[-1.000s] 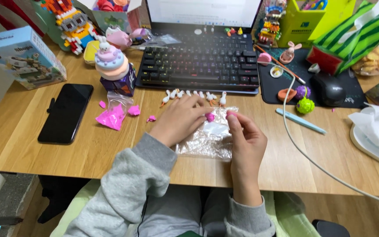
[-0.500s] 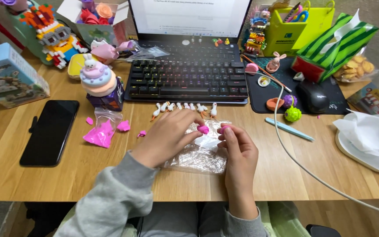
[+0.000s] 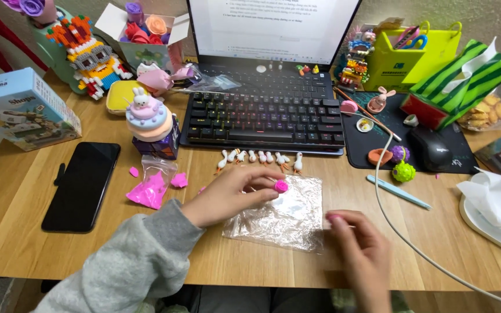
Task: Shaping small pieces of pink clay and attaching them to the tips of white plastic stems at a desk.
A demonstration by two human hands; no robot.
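From the head camera I see my left hand point(image 3: 234, 194) lying over the near-left part of a crinkled clear plastic sheet point(image 3: 288, 223), its fingertips pinched shut on a small round lump of pink clay point(image 3: 281, 186). The lump sits above the sheet's upper middle, just in front of a row of tiny white goose figures with orange beaks point(image 3: 259, 157). My right hand point(image 3: 362, 249) is down at the sheet's right edge, blurred, fingers loosely curled with a pink smear at 1 fingertip; I cannot tell whether it grips anything.

To the left of the left hand lies a small clear bag of bright pink clay point(image 3: 151, 185) with loose pink scraps beside it, and further left a black smartphone point(image 3: 82, 185) lies face up on the wooden desk point(image 3: 447, 232). A pastel layered cake figure with a white rabbit on top point(image 3: 148, 119) stands behind the bag. The black keyboard with coloured backlight point(image 3: 265, 122) is beyond the geese. A white cable point(image 3: 401, 232) curves past the right hand, and a pale blue pen point(image 3: 398, 192) lies near it.
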